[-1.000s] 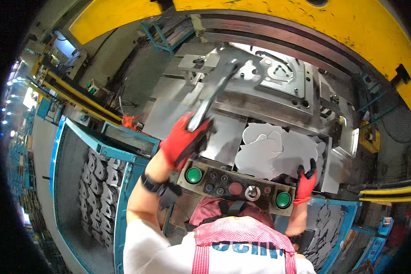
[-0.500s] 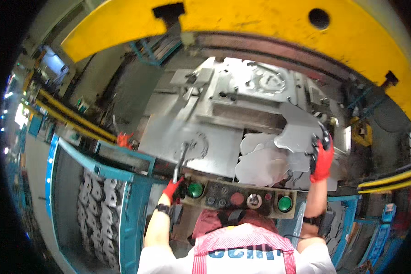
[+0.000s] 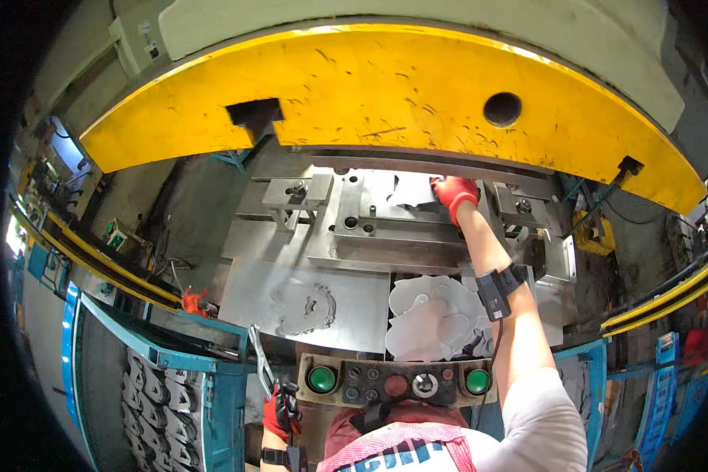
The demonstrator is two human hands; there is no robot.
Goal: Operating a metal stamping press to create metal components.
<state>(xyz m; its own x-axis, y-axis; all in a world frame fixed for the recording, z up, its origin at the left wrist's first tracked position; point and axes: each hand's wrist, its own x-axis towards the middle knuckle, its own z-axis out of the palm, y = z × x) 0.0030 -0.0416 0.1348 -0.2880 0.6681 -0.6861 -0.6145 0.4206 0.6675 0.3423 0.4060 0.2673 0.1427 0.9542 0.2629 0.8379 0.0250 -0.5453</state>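
My right hand [image 3: 456,193], in a red glove, reaches far forward over the metal die [image 3: 417,240] under the press. Its fingers are closed on the edge of a flat grey sheet-metal blank [image 3: 413,190], which lies over the die's top; the fingertips are partly hidden. Low at the left, my gloved left hand [image 3: 282,413] is wrapped around a pair of long metal pliers [image 3: 261,358], jaws pointing up and forward. In front of the die, several loose blanks [image 3: 429,318] lie in an overlapping pile, beside a bare metal plate [image 3: 307,303] with a dark greasy ring.
A yellow press beam [image 3: 393,94] spans overhead. Nearest me stands a control panel [image 3: 396,381] with green and red buttons. A blue bin [image 3: 165,358] at left holds several stacked formed parts [image 3: 161,409]. Yellow-and-black rails [image 3: 102,263] flank the left side.
My right hand has carried a blank from above the pile forward and left onto the die. My left hand with the pliers has dropped back toward me. The view has tilted upward.
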